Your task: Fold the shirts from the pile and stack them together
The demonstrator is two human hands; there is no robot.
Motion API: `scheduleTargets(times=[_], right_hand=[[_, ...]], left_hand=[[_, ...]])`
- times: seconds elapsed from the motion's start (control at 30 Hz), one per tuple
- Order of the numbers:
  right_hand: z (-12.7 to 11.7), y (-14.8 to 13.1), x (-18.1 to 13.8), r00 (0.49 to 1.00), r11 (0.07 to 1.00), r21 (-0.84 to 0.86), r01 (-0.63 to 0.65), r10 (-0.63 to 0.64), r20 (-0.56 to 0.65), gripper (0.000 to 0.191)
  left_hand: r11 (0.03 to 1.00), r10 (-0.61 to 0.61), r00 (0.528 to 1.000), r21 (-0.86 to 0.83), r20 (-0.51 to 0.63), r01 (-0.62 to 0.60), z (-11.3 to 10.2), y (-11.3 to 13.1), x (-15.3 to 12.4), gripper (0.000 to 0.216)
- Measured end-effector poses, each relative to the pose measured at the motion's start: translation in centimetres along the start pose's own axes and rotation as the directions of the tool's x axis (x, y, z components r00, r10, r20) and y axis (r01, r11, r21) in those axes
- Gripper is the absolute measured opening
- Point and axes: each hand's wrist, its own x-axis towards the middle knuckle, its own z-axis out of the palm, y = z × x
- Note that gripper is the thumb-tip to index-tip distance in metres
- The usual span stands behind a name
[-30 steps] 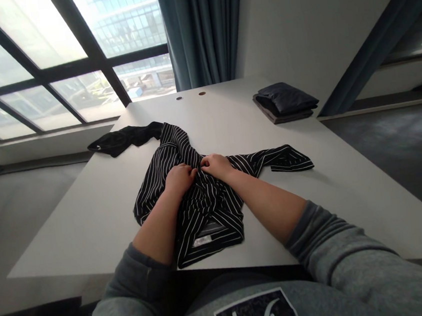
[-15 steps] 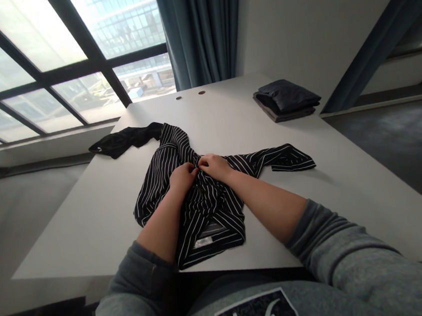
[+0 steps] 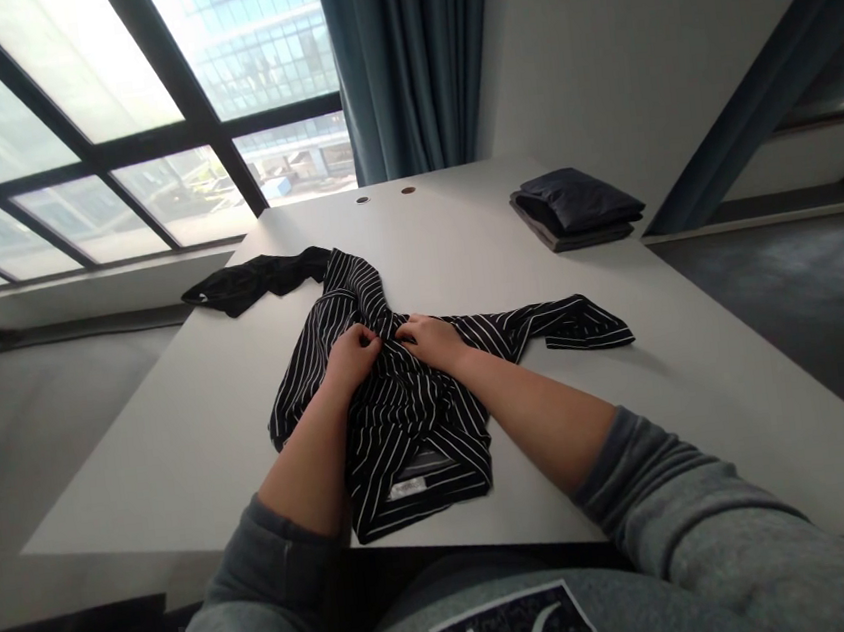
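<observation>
I see a black shirt (image 3: pixel 402 409) with thin white stripes on the white table (image 3: pixel 177 422), plain black cloth (image 3: pixel 252 278) at ten o'clock, teal curtain (image 3: pixel 402 57) at twelve.

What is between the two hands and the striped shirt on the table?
Nothing visible. The left hand and the right hand both rest directly on the black striped shirt, pinching its fabric near the middle. The folded dark clothes lie apart, at the far right of the table.

Daylight from window (image 3: pixel 109 138) upper left, panes near blown out. Soft shadows right of clothes on table (image 3: pixel 178 432). Wide-angle bending at edges. Pixelated patch lower left, perhaps masking.
</observation>
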Motion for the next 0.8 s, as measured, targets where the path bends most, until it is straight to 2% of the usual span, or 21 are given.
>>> scheduleTargets(times=[0.13,0.23,0.3,0.43,0.53,0.63,0.7,0.8], right_hand=[[-0.3,-0.6,-0.2,0.998,0.998,-0.015,0.059,-0.060,-0.022,0.026],[-0.3,-1.1,-0.2,0.993,0.994,-0.018,0.103,-0.104,-0.050,0.028],[-0.3,-1.2,0.0,0.997,0.996,-0.041,0.082,-0.083,-0.006,0.026],[-0.3,-1.2,0.5,0.999,0.998,-0.059,0.009,-0.006,0.047,0.023],[-0.4,-1.2,0.5,0.999,0.998,-0.064,-0.012,0.014,0.033,0.023],[-0.7,-1.2,0.4,0.999,0.993,-0.105,-0.045,0.047,0.013,0.024],[-0.9,-1.2,0.4,0.996,0.985,-0.147,-0.085,0.086,0.005,0.025],[-1.1,-1.2,0.3,0.989,0.973,-0.181,-0.143,0.145,-0.003,0.032]], left_hand=[[0.996,0.034,0.998,-0.078,-0.049,-0.037,0.0,0.3,-0.2,0.006],[0.986,0.062,0.997,-0.153,-0.040,-0.068,-0.2,0.3,-0.2,0.023],[0.986,0.065,0.998,-0.155,-0.019,-0.067,-0.2,0.4,-0.2,0.025],[0.993,0.007,0.999,-0.114,-0.051,-0.013,-0.2,0.7,-0.2,0.015],[0.999,-0.043,0.995,-0.023,-0.088,0.041,-0.2,0.9,-0.3,0.025],[0.986,-0.070,0.990,0.142,-0.122,0.088,-0.4,0.9,-0.4,0.019],[0.961,-0.105,0.987,0.242,-0.124,0.133,-0.7,0.9,-0.4,0.016],[0.917,-0.159,0.982,0.354,-0.098,0.184,-1.4,1.0,-0.3,0.026]])
